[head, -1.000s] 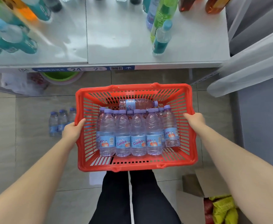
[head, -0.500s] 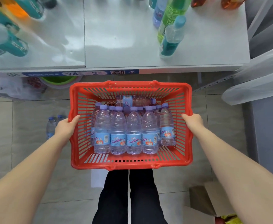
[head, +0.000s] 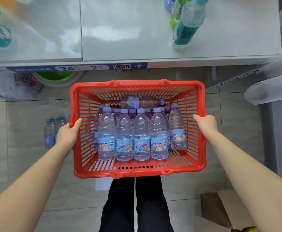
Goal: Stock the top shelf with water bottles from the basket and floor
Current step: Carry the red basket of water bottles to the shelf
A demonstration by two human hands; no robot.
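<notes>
The red basket (head: 136, 174) hangs between the two hands, its long axis running left to right; the left hand (head: 68, 133) grips the basket's left rim with the thumb hooked over the inner edge, and the right hand (head: 205, 124) grips the right rim in the same way, so both hands are full and neither is nearer a bottle than the other.

The water bottles (head: 141, 136) stand upright inside the basket in rows, caps up, crowded toward its near wall; one more bottle (head: 140, 102) lies on its side behind them, along the basket's far wall and parallel to its long axis.

The top shelf (head: 136, 30) lies straight beyond the basket's far rim, its front edge parallel to that rim; a bare stretch of it sits directly past the basket, with a teal bottle (head: 187, 25) standing beyond the basket's far right corner.

A few loose bottles (head: 50, 131) stand on the floor just left of the basket, partly hidden by the left hand.

In my judgement the move turns on this: the goal is forward of the basket, yet no bottle can go there until one hand lets go, or the basket is rested on something.
</notes>
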